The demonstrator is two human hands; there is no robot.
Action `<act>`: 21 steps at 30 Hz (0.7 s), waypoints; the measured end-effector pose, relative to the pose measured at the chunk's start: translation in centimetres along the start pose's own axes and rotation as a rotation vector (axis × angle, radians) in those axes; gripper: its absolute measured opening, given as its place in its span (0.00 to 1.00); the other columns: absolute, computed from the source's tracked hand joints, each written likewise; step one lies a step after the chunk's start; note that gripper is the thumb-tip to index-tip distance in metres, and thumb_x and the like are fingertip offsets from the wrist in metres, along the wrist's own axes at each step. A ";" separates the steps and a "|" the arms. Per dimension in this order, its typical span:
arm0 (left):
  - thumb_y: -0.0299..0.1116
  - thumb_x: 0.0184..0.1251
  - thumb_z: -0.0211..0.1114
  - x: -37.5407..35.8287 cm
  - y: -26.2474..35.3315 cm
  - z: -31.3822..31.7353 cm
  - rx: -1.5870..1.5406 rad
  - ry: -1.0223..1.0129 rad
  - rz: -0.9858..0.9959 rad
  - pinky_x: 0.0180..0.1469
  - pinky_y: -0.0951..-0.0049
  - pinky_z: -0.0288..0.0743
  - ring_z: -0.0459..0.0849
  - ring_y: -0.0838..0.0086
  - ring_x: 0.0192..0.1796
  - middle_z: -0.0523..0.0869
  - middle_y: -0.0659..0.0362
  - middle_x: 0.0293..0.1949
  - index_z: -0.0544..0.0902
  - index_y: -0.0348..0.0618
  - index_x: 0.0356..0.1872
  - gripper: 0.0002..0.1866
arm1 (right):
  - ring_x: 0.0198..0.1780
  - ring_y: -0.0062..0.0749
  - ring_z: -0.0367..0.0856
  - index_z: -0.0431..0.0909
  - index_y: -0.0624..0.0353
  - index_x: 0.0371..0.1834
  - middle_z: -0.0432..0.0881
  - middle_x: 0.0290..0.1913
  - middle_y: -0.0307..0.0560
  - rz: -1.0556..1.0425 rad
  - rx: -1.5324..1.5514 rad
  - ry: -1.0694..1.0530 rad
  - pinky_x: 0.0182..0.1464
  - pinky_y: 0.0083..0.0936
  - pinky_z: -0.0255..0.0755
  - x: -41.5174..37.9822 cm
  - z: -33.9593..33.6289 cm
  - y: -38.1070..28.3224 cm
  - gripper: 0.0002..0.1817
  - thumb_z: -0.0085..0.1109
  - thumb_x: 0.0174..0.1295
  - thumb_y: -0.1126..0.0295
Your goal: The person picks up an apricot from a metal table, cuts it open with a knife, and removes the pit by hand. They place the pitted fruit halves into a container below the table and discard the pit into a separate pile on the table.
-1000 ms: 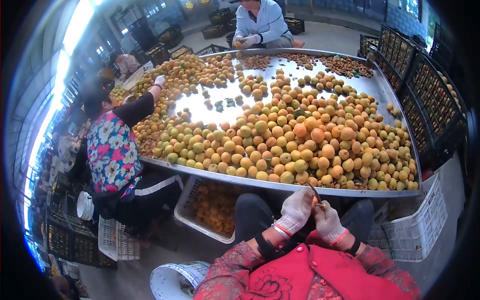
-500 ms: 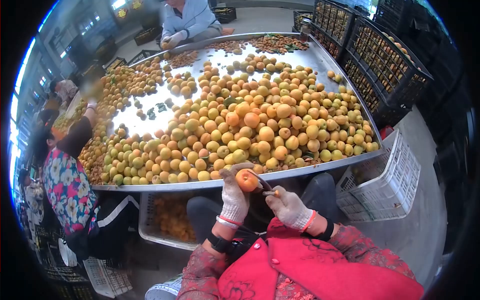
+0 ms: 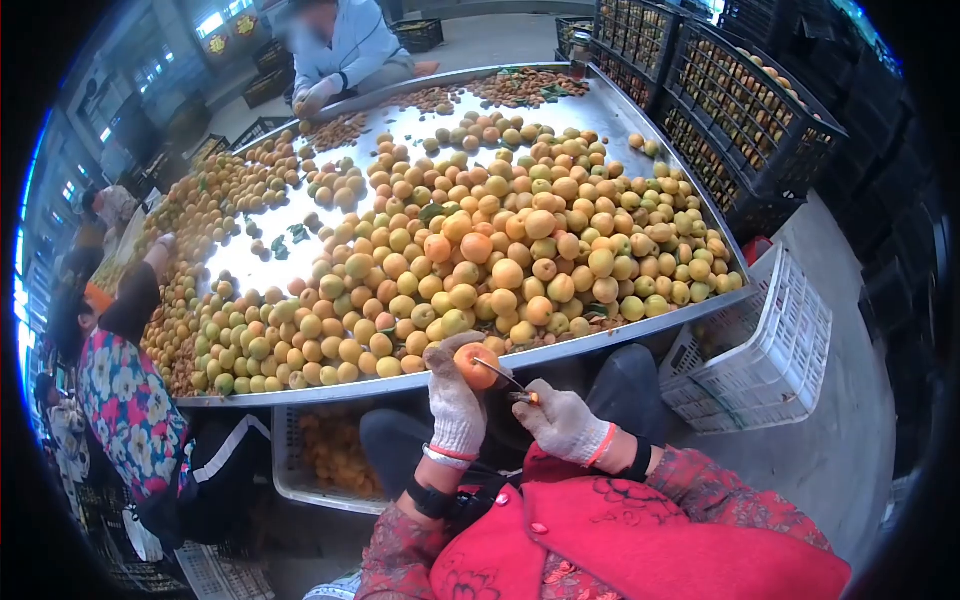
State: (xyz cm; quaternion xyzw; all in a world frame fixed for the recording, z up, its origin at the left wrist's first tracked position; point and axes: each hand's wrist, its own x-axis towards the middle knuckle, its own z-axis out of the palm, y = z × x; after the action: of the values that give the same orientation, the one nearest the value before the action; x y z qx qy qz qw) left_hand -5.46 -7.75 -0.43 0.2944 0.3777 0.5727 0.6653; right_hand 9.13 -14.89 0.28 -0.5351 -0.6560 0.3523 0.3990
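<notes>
My left hand [image 3: 455, 405], in a pale knit glove with soiled fingertips, is closed round an orange apricot [image 3: 478, 367] just past the table's near edge. My right hand [image 3: 572, 430], gloved alike, grips a slim metal tool [image 3: 508, 378] with a thin curved shaft. The tool's tip meets the apricot's upper face, and most of its handle is hidden in my fingers. Beyond my hands, a large heap of apricots [image 3: 500, 250] in yellow, orange and green covers much of the metal table [image 3: 680, 318].
A white plastic crate [image 3: 765, 345] stands at the right, and another crate [image 3: 330, 497] with orange pieces sits under the table. Stacked black crates [image 3: 750, 110] of fruit line the right side. One person [image 3: 350, 45] works across the table, another [image 3: 130, 390] at the left.
The view has shifted slightly. The apricot has turned in my left hand, and the tool's tip now reaches its upper face rather than its side.
</notes>
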 end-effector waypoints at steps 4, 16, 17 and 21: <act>0.70 0.70 0.44 -0.7 0.1 1.0 -0.075 -0.023 -0.065 0.45 0.65 0.82 0.85 0.64 0.37 0.82 0.51 0.41 0.74 0.37 0.53 0.39 | 0.26 0.56 0.81 0.71 0.60 0.39 0.78 0.20 0.56 -0.074 -0.056 0.099 0.25 0.43 0.73 0.1 1.1 1.1 0.13 0.60 0.67 0.62; 0.64 0.69 0.56 -1.6 1.1 2.0 -0.188 -0.412 -0.290 0.59 0.61 0.75 0.81 0.56 0.56 0.80 0.46 0.53 0.66 0.40 0.61 0.37 | 0.26 0.55 0.82 0.73 0.62 0.45 0.80 0.24 0.57 -0.138 -0.077 0.201 0.26 0.43 0.75 0.3 1.1 1.4 0.16 0.61 0.66 0.61; 0.64 0.69 0.56 -1.7 1.1 2.3 -0.252 -0.395 -0.337 0.59 0.62 0.75 0.81 0.56 0.57 0.80 0.46 0.54 0.67 0.39 0.61 0.37 | 0.26 0.55 0.82 0.73 0.62 0.46 0.80 0.24 0.57 -0.156 -0.090 0.230 0.26 0.43 0.75 0.5 1.2 1.5 0.16 0.61 0.66 0.61; 0.66 0.68 0.56 -1.6 0.8 3.0 -0.360 -0.370 -0.408 0.58 0.63 0.74 0.79 0.59 0.59 0.80 0.47 0.56 0.68 0.38 0.60 0.38 | 0.27 0.53 0.83 0.73 0.63 0.53 0.81 0.24 0.56 -0.179 -0.134 0.241 0.27 0.42 0.75 0.4 0.9 2.0 0.20 0.61 0.65 0.61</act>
State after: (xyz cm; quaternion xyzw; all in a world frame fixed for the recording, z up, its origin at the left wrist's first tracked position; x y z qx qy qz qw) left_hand -3.47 -9.11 2.10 0.1893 0.1944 0.4219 0.8651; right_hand 9.12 -14.18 -1.87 -0.5382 -0.6705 0.2042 0.4681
